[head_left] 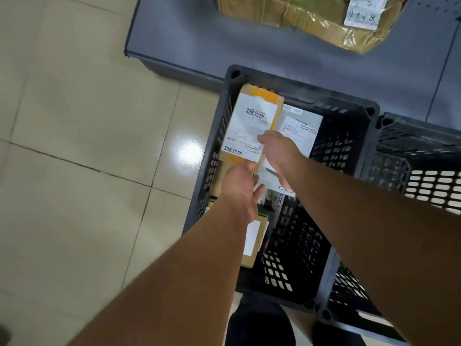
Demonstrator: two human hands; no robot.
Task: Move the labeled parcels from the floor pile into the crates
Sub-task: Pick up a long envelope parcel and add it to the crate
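A black slatted crate [349, 136] stands on the floor below me. A cardboard parcel [252, 126] with a white barcode label and yellow tape lies at the crate's far left, on top of other boxes. My left hand [240, 186] holds its near end, thumb spread to the right. My right hand [277, 151] grips its right edge with the fingertips on the label. Beside it lies a grey-white labeled parcel [301, 126], partly hidden by my right arm. More small boxes [252, 243] sit under my left arm.
A second black crate [419, 151] adjoins on the right and a third [349, 295] sits nearer me. A grey platform [187, 46] beyond carries a tape-wrapped brown parcel [311, 18]. Beige floor tiles [74, 146] spread to the left. My dark trouser legs [259, 325] show at the bottom.
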